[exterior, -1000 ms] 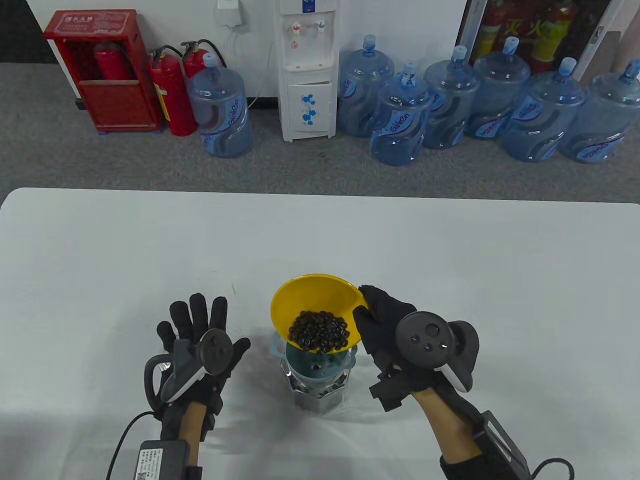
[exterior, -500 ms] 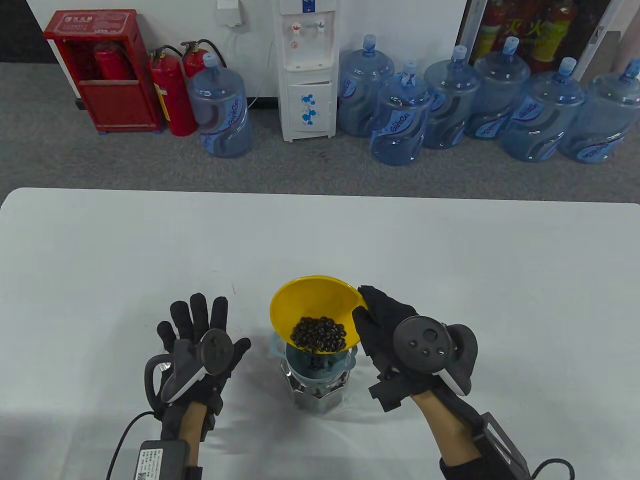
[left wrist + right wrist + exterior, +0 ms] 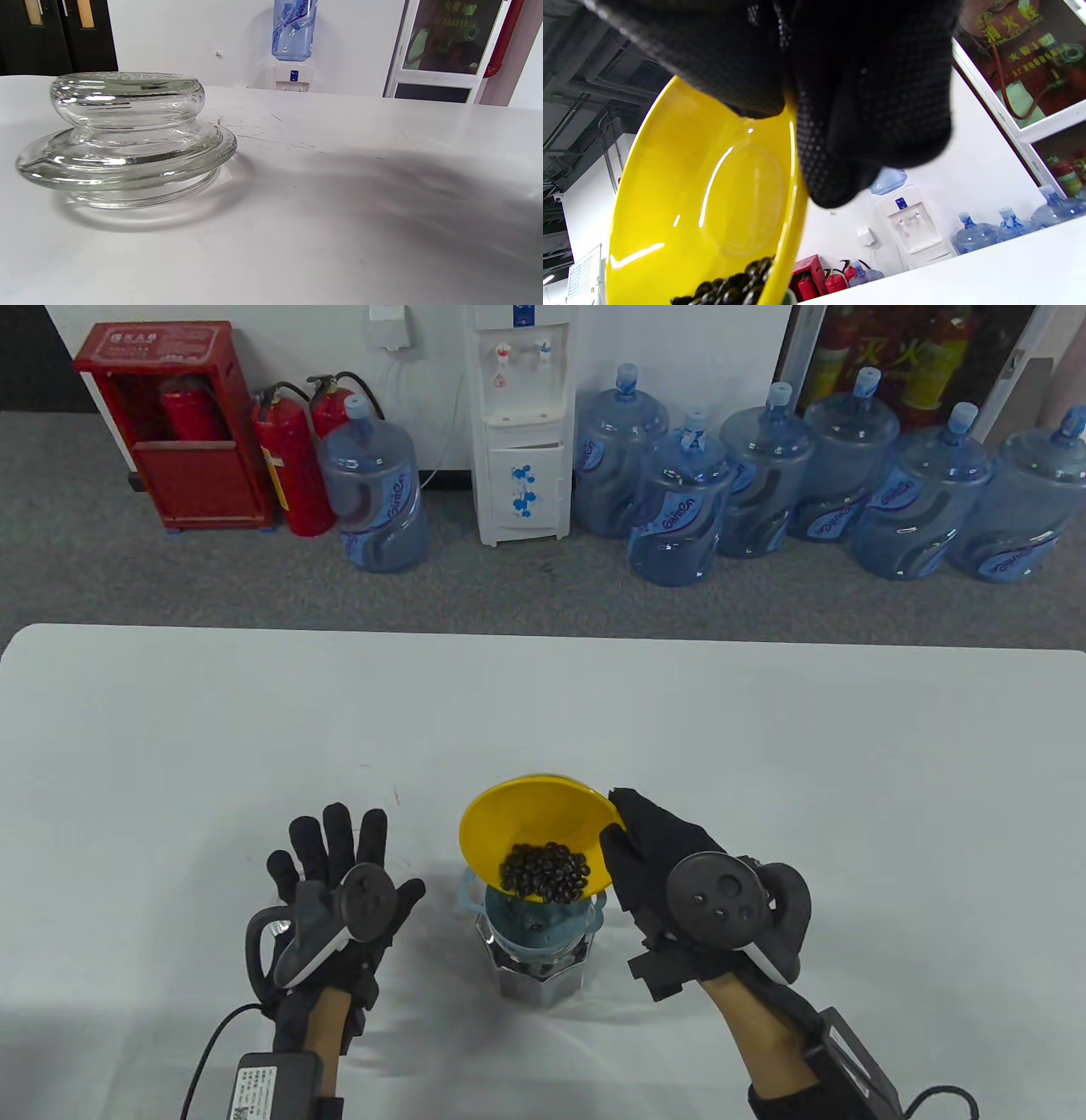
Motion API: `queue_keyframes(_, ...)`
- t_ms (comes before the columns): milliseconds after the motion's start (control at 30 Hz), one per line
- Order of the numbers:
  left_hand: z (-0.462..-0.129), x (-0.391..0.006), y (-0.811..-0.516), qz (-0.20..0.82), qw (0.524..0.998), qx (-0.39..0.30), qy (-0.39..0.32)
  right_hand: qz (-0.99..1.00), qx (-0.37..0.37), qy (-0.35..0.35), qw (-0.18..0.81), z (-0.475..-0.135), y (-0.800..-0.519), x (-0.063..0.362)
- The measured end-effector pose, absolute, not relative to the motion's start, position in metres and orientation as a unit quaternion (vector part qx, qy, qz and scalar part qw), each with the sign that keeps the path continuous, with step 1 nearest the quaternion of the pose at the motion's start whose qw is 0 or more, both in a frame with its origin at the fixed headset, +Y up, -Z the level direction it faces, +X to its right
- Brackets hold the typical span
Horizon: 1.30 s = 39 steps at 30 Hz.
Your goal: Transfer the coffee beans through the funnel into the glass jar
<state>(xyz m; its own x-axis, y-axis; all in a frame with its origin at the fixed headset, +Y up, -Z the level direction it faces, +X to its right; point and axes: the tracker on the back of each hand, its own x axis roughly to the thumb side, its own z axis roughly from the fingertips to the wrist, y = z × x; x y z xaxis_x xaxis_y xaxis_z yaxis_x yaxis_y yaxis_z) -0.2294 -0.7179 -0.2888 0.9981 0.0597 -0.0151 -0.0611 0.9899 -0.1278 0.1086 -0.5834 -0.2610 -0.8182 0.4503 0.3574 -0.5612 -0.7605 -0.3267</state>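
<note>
Yellow bowl (image 3: 530,823), tilted toward 6 o'clock so coffee beans (image 3: 545,872) slide into blue funnel (image 3: 543,920) seated in faceted glass jar (image 3: 540,967). Right hand (image 3: 657,861) grip pinches bowl rim at 3 o'clock. Left hand (image 3: 339,882) grip spread flat on table (image 3: 764,729), over glass lid (image 3: 123,135), at jar's 9 o'clock.

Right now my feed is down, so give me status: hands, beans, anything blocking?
Right hand grips tilted yellow bowl; left hand open on table. Beans sliding into blue funnel on glass jar. No obstruction seen.
</note>
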Motion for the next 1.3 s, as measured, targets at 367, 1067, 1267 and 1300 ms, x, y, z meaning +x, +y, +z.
queue_keyframes(367, -0.289, -0.229, -0.718, 0.031, 0.997, -0.065, 0.005, 0.929, 0.135, -0.234, 0.254, -0.256, -0.583, 0.105)
queue_keyframes(1067, -0.289, -0.228, -0.719, 0.029, 0.997, -0.067, 0.002, 0.917, 0.16, -0.309, 0.193, -0.235, -0.581, 0.092)
queue_keyframes(1267, -0.289, -0.228, -0.719, 0.031, 0.997, -0.069, 0.001, 0.916, 0.101, -0.287, 0.263, -0.242, -0.568, 0.122)
queue_keyframes(1300, -0.289, -0.227, -0.719, 0.031, 0.997, -0.069, 0.0, 0.916, 0.091, -0.284, 0.269, -0.244, -0.567, 0.128)
